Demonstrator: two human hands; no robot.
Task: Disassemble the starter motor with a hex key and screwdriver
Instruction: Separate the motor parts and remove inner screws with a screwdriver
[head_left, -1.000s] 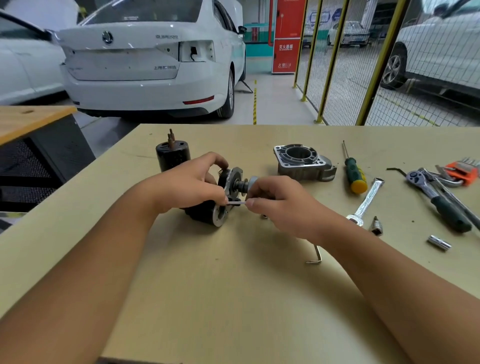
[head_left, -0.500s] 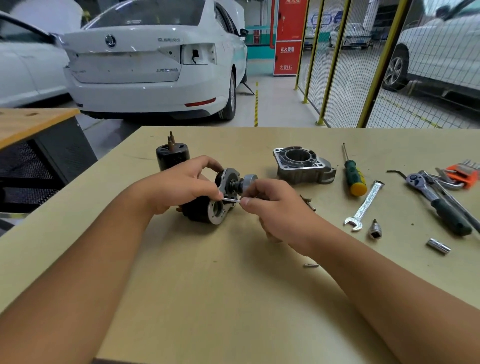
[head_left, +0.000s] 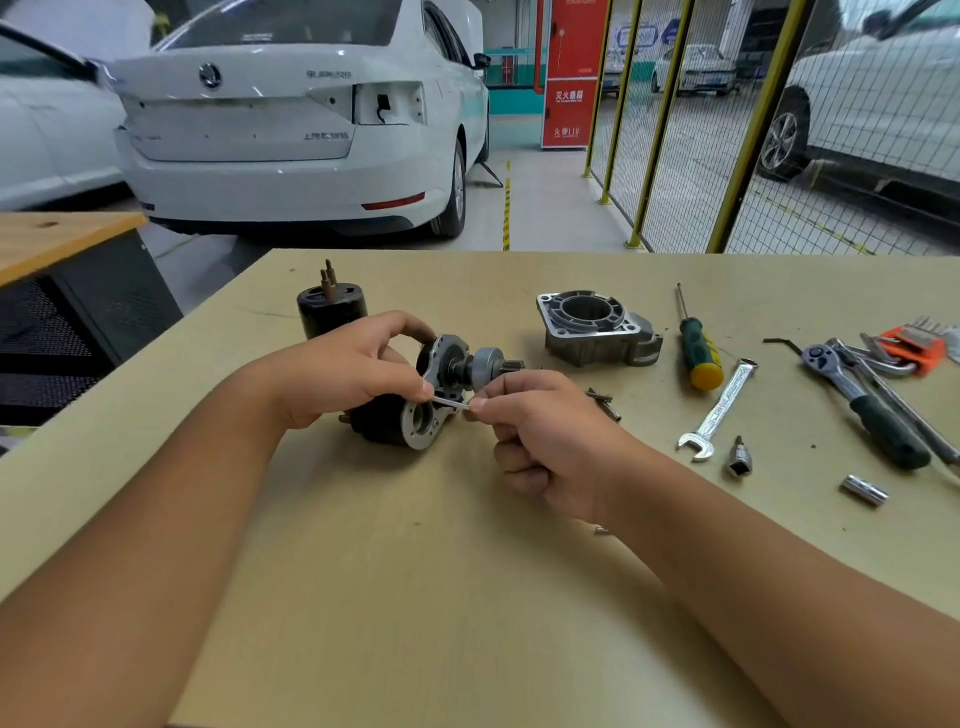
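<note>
The starter motor (head_left: 415, 410) lies on its side on the tan table (head_left: 415, 597), its silver end plate and pinion gear (head_left: 488, 364) facing right. My left hand (head_left: 343, 374) grips the motor body from above, thumb and forefinger curled round the plate. My right hand (head_left: 540, 436) pinches a thin silver hex key (head_left: 451, 403) whose tip meets the plate's face. A black solenoid (head_left: 332, 312) with copper terminals stands upright behind the left hand. The removed aluminium nose housing (head_left: 597, 327) sits at the back. A green and yellow screwdriver (head_left: 698, 348) lies to its right.
Loose bolts (head_left: 605, 402) lie right of my right hand. An open-end spanner (head_left: 719, 410), a socket adapter (head_left: 738, 457), a loose socket (head_left: 864, 490), a ratchet (head_left: 862, 405) and an orange hex key set (head_left: 909, 345) occupy the table's right side. Cars and a yellow fence stand beyond.
The motor has been tilted so its end plate faces more towards me. My right hand has drawn slightly back and down with the hex key.
</note>
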